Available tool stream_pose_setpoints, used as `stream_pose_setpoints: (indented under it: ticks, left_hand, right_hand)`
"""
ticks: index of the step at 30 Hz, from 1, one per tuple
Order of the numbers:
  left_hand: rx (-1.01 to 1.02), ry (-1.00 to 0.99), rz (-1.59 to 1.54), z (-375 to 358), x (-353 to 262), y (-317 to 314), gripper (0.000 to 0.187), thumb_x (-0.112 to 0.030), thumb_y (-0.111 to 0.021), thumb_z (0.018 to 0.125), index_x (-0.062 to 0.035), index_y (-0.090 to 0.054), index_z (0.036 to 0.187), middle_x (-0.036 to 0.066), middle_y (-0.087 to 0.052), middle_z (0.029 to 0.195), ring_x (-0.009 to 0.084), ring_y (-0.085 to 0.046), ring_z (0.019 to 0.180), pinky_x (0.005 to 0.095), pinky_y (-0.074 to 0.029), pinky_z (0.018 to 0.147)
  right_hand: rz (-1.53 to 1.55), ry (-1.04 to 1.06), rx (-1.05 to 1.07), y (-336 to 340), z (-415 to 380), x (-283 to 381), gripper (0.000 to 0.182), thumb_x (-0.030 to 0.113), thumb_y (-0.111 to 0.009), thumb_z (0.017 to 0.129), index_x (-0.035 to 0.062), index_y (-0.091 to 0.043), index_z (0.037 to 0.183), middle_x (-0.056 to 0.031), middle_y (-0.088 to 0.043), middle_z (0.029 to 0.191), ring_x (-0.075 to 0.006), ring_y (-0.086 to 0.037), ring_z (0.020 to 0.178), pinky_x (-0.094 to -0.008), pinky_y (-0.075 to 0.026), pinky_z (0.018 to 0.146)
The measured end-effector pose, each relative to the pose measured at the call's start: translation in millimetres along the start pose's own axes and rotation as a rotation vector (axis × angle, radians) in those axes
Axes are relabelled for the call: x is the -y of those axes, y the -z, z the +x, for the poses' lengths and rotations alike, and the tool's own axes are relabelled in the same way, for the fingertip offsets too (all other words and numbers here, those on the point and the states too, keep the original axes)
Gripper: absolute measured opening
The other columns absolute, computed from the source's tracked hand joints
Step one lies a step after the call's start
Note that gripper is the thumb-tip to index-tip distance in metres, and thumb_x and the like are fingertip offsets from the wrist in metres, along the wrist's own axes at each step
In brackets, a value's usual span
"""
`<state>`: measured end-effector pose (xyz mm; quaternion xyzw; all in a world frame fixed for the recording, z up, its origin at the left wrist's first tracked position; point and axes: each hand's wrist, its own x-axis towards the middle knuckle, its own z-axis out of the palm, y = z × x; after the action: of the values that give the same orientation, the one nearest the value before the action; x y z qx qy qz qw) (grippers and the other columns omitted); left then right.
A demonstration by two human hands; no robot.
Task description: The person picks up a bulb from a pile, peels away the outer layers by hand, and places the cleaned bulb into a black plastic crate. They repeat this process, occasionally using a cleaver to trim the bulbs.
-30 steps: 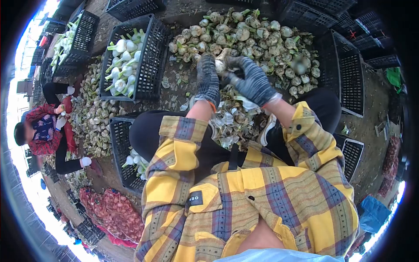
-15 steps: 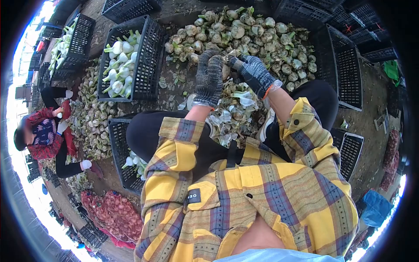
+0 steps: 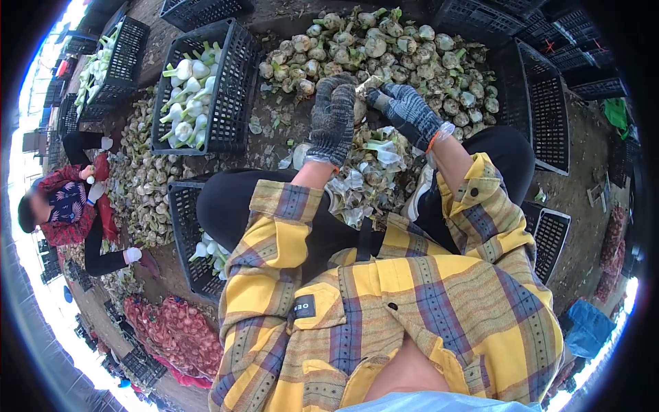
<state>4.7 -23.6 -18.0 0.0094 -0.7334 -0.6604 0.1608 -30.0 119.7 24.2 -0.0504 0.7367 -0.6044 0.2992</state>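
Observation:
Both my hands wear grey knitted gloves and meet over a heap of peeled skins. My left hand (image 3: 332, 118) is closed round a garlic bulb (image 3: 360, 108), mostly hidden by the fingers. My right hand (image 3: 408, 115) has its fingers closed at the bulb's other side, by its pale stem end (image 3: 373, 82). Just beyond lies a pile of unpeeled garlic bulbs (image 3: 405, 58), dirty, with short green stems. Loose garlic skins (image 3: 367, 180) are heaped below my hands, between my shoes.
A black crate (image 3: 237, 89) of clean white garlic stands at my left, with another crate (image 3: 180, 226) by my left knee. On the right are more black crates (image 3: 547, 113). A co-worker (image 3: 68, 213) sits far left beside a garlic heap (image 3: 141, 178). Red net sacks (image 3: 175, 336) lie lower left.
My hands stay together at the bulb. The right hand has shifted slightly right, and its wrist has turned a little. The whole view has moved slightly.

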Motion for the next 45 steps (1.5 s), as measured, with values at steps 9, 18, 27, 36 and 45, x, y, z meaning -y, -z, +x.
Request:
stream_pose_setpoints:
  ticks: [9, 18, 27, 36, 45]
  left_hand:
    - [-0.004, 0.050, -0.134, -1, -8, -3, 0.024, -0.017, -0.050, 0.085, 0.0007, -0.051, 0.100, 0.010, -0.055, 0.098, 0.0169, -0.051, 0.091, 0.0297, -0.040, 0.083]
    - [-0.001, 0.071, -0.125, -3, 0, -3, 0.022, -0.018, -0.049, 0.086, -0.0006, -0.051, 0.099, 0.009, -0.056, 0.095, 0.0169, -0.051, 0.089, 0.0306, -0.040, 0.082]
    - [0.038, 0.044, -0.058, -2, -6, 0, 0.020, -0.017, -0.048, 0.085, -0.0010, -0.052, 0.096, 0.009, -0.054, 0.095, 0.0173, -0.050, 0.087, 0.0302, -0.039, 0.082]
    - [-0.039, 0.065, -0.072, -3, -6, -6, 0.026, -0.021, -0.050, 0.085, -0.0006, -0.051, 0.101, 0.011, -0.053, 0.096, 0.0190, -0.050, 0.088, 0.0327, -0.039, 0.082]
    - [0.037, -0.088, 0.199, 3, 21, 2, 0.022, -0.012, -0.042, 0.086, 0.0013, -0.050, 0.101, 0.015, -0.049, 0.103, 0.0275, -0.047, 0.097, 0.0345, -0.036, 0.087]
  right_hand:
    - [0.201, -0.040, 0.098, 4, -4, 4, 0.030, 0.025, -0.049, 0.088, -0.0024, -0.055, 0.099, -0.0092, -0.061, 0.083, -0.0150, -0.061, 0.075, -0.0288, -0.051, 0.070]
    - [0.217, -0.027, 0.122, 5, -5, -6, 0.025, 0.019, -0.047, 0.089, -0.0034, -0.055, 0.096, -0.0103, -0.061, 0.084, -0.0165, -0.061, 0.077, -0.0296, -0.051, 0.073]
    - [-0.211, 0.276, 0.043, 8, -2, -15, 0.022, 0.015, -0.047, 0.087, -0.0038, -0.055, 0.094, -0.0101, -0.061, 0.083, -0.0165, -0.061, 0.073, -0.0275, -0.050, 0.070]
    - [0.186, -0.017, 0.007, -6, -4, -24, 0.020, 0.011, -0.049, 0.083, -0.0045, -0.057, 0.093, -0.0124, -0.062, 0.080, -0.0183, -0.060, 0.070, -0.0290, -0.050, 0.064]
    - [0.403, -0.071, 0.006, -3, 2, -19, 0.026, 0.021, -0.048, 0.087, -0.0031, -0.055, 0.096, -0.0096, -0.060, 0.079, -0.0150, -0.060, 0.069, -0.0285, -0.052, 0.061]
